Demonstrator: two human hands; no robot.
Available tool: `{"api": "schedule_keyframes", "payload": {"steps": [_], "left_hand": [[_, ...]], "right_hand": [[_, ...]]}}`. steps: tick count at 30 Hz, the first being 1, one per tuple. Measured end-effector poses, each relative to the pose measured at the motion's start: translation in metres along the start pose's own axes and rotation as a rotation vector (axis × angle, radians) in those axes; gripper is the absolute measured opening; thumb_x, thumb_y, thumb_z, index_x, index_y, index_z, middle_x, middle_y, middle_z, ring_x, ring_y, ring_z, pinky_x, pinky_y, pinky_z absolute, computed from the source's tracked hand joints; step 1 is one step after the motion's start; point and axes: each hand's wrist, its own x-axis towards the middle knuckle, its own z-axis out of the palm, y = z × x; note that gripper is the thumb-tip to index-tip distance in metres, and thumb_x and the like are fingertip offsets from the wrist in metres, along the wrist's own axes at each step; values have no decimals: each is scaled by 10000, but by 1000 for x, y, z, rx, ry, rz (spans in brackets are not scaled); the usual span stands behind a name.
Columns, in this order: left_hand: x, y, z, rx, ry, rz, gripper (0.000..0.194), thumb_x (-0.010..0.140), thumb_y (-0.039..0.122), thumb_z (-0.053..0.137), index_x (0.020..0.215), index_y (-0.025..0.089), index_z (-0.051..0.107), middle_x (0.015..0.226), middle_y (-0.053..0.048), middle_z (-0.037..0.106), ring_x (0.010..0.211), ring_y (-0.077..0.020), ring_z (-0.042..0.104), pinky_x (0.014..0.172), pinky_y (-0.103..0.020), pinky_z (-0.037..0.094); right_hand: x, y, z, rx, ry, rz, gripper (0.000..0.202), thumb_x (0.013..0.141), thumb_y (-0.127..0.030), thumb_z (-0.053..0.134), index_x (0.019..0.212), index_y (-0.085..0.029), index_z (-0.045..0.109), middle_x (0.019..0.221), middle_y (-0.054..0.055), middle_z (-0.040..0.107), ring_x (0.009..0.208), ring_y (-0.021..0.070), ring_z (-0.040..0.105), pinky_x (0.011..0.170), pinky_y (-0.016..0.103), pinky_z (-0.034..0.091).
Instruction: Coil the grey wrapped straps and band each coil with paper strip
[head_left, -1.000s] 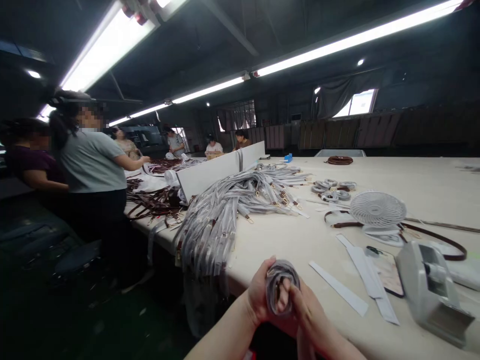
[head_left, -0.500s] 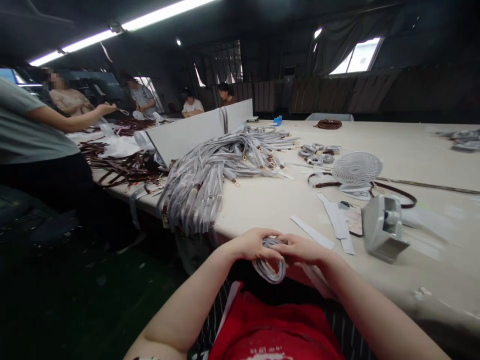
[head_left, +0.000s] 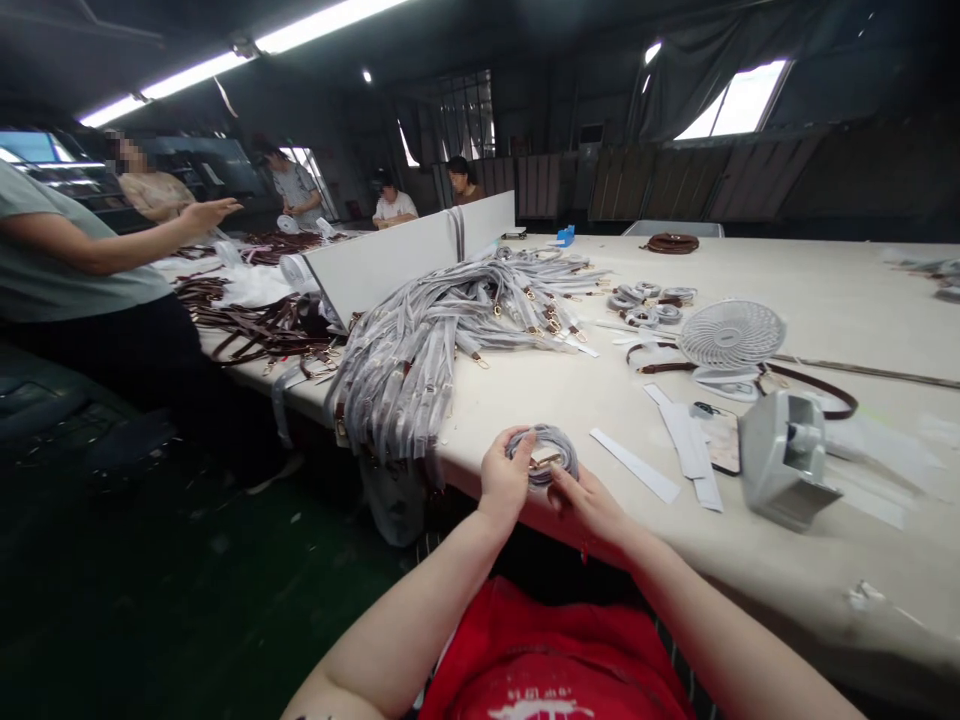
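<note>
A grey strap wound into a round coil (head_left: 564,447) is held up at the table's front edge, with a brown and gold-coloured clasp piece showing inside the ring. My left hand (head_left: 506,475) grips the coil's left side, thumb over the top. On its lower right, my right hand (head_left: 589,500) pinches the coil near the clasp; some of its fingertips are hidden. A large heap of plastic-wrapped grey straps (head_left: 420,350) with brown ends and gold-coloured hooks lies left of my hands and hangs over the edge.
White paper strips (head_left: 634,465), a phone (head_left: 721,438), a grey tape dispenser (head_left: 787,460) and a white fan (head_left: 731,335) are to the right. Several coiled straps (head_left: 649,305) lie farther back. A white divider board (head_left: 420,250) stands behind the heap. A co-worker (head_left: 82,250) stands at left.
Both hands have lifted the coil up and forward from my lap to the table edge. The coil has turned, so its ring and clasp now face me.
</note>
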Motion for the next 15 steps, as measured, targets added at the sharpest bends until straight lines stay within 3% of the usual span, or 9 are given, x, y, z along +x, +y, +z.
{"api": "schedule_keyframes", "payload": {"steps": [2, 5, 7, 10, 13, 15], "left_hand": [[-8, -8, -2, 41, -1, 22, 432, 851, 589, 537, 922, 172, 629, 691, -1, 626, 664, -150, 572, 651, -253, 463], [-21, -12, -12, 132, -153, 73, 447, 883, 578, 487, 806, 166, 644, 719, -19, 636, 724, -166, 569, 696, -265, 455], [-30, -11, -16, 165, -324, 87, 397, 877, 537, 524, 941, 174, 669, 763, -13, 651, 736, -165, 577, 723, -269, 457], [-49, -17, -13, 177, -524, -1, 411, 866, 505, 555, 1139, 202, 611, 717, 17, 634, 593, -138, 554, 623, -257, 451], [-71, -35, -7, 135, -457, -66, 349, 878, 486, 536, 1051, 199, 631, 739, 0, 645, 604, -141, 558, 595, -249, 444], [-87, -53, -7, 128, -386, -81, 300, 873, 465, 548, 970, 199, 648, 797, -15, 664, 696, -157, 580, 653, -253, 453]], "right_hand": [[-5, -5, -5, 38, -26, 15, 419, 895, -634, 463, 852, -220, 506, 576, -49, 475, 505, 135, 434, 510, 280, 392], [-18, -10, -19, 149, -214, 81, 360, 871, -546, 582, 968, -199, 574, 689, -23, 540, 643, 159, 521, 620, 290, 465], [-28, -7, -29, 177, -357, 145, 378, 847, -533, 626, 1007, -191, 609, 755, 1, 578, 725, 180, 551, 683, 309, 488], [-35, 11, -36, 103, -485, 259, 415, 844, -583, 610, 978, -191, 631, 653, -28, 535, 570, 139, 471, 531, 264, 427], [-34, 20, -42, -43, -588, 353, 461, 873, -629, 528, 990, -193, 622, 586, -42, 510, 491, 125, 423, 465, 251, 369], [-40, 10, -48, -285, -473, 299, 478, 849, -638, 556, 1013, -194, 628, 703, 22, 617, 612, 184, 542, 566, 309, 445]]}}
